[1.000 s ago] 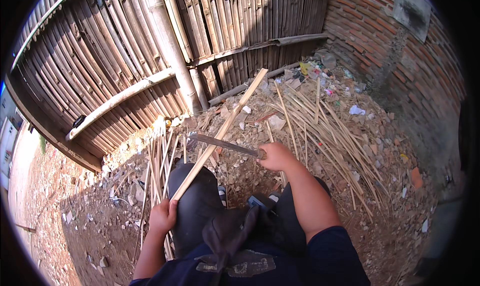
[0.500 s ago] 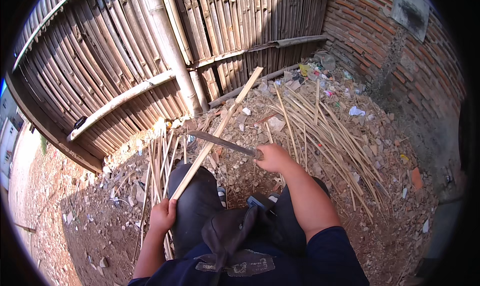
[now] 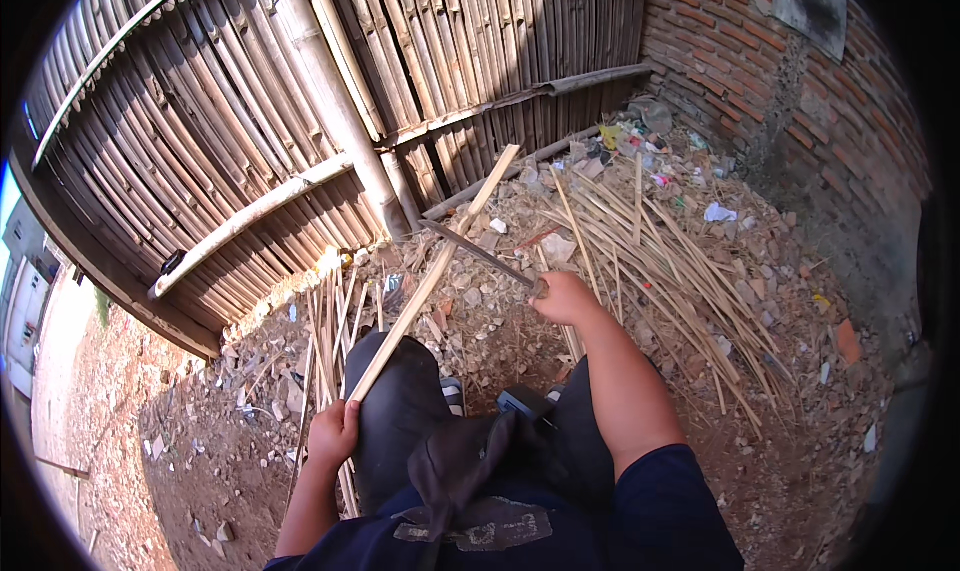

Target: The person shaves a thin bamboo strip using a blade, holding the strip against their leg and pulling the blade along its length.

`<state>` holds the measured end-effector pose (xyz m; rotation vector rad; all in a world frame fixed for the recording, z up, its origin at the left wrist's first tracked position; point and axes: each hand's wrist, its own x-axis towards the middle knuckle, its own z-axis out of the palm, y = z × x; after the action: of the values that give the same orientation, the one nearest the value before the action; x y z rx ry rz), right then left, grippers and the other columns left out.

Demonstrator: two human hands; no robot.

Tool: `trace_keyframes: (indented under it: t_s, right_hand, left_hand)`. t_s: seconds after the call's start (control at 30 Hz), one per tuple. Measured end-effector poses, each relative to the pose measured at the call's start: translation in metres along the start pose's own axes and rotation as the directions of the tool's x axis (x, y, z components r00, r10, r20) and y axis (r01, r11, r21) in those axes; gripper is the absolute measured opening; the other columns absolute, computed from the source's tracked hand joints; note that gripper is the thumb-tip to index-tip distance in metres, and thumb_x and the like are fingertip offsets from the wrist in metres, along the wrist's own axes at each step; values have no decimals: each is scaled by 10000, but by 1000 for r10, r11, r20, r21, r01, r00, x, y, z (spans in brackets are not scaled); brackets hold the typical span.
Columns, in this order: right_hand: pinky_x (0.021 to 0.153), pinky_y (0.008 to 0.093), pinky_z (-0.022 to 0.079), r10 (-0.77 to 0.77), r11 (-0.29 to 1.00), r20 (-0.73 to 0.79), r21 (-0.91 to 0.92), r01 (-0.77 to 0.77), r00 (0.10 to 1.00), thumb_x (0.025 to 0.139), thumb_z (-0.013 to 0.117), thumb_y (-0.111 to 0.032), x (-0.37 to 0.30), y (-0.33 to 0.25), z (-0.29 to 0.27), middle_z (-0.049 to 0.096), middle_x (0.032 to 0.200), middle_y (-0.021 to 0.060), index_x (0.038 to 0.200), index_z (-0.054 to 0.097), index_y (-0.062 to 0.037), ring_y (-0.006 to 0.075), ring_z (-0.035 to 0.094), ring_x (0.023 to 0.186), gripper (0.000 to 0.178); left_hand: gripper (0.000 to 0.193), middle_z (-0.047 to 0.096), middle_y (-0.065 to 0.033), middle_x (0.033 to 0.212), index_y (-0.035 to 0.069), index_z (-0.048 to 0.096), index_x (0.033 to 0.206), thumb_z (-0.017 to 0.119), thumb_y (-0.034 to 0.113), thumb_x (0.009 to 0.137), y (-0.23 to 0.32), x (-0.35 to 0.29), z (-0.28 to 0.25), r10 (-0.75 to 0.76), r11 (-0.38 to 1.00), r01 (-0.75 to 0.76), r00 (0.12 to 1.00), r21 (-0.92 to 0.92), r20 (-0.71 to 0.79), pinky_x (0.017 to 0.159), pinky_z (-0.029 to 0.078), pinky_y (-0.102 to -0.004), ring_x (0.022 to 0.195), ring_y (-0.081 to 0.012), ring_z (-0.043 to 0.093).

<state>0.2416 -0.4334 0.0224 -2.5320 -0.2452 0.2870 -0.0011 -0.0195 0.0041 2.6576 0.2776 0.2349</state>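
Note:
A long, pale bamboo strip (image 3: 404, 321) slants up and away over my left thigh (image 3: 385, 441). My left hand (image 3: 333, 434) is closed round its near end. In my right hand (image 3: 563, 299) is the handle of a machete (image 3: 484, 257) with a dark, narrow blade. The blade points to the far left, and its tip part crosses the strip's upper half. Whether the edge touches the bamboo I cannot tell.
Many split bamboo strips (image 3: 690, 296) lie in a pile on the rubble at right. Another bundle of strips (image 3: 322, 321) lies beside my left leg. A bamboo fence (image 3: 230, 121) stands ahead, a brick wall (image 3: 720, 51) at far right. Small litter is scattered about.
My right hand and the machete have moved slightly right and farther up the strip, the blade now steeper. The left hand still grips the strip's near end. The whole view has shifted a little.

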Motion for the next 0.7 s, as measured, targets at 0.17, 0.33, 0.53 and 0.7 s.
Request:
trace_keyframes:
  t_s: [0.17, 0.33, 0.53, 0.7]
  right_hand:
    - [952, 441, 531, -24, 999, -22, -27, 24, 999, 819, 753, -324, -5, -7, 2, 701, 1174, 198, 1278, 670, -73, 375, 666, 1099, 530]
    - [948, 439, 532, 7, 1000, -39, 13, -7, 999, 825, 751, -330, -10, -13, -2, 699, 1184, 199, 1270, 672, -73, 371, 670, 1093, 520]
    - [938, 440, 532, -14, 999, 24, 41, 13, 1000, 826, 752, -339, -10, -17, -5, 701, 1160, 201, 1239, 684, -70, 374, 670, 1085, 498]
    - [934, 452, 525, -67, 997, -44, 25, 68, 997, 826, 753, -339, -10, -10, 5, 686, 1164, 223, 1211, 687, -44, 384, 662, 1084, 490]
  left_hand:
    - [510, 602, -255, 643, 12, 548, 717, 519, 414, 1030, 0, 0, 1, 9, 1000, -9, 1000, -9, 2, 597, 461, -558, 648, -476, 623]
    - [502, 609, -259, 653, 11, 561, 725, 514, 405, 1032, 1, -1, 2, 13, 1000, -13, 1000, -12, -18, 595, 460, -560, 646, -483, 620]
    - [495, 606, -264, 650, 10, 565, 729, 508, 393, 1036, 2, -1, 2, 26, 1000, -26, 999, -13, -21, 593, 459, -564, 637, -489, 616]
    - [518, 594, -272, 668, -2, 569, 743, 458, 397, 1053, 4, -1, 1, 9, 1000, -9, 1000, -2, 0, 611, 450, -546, 670, -484, 615]
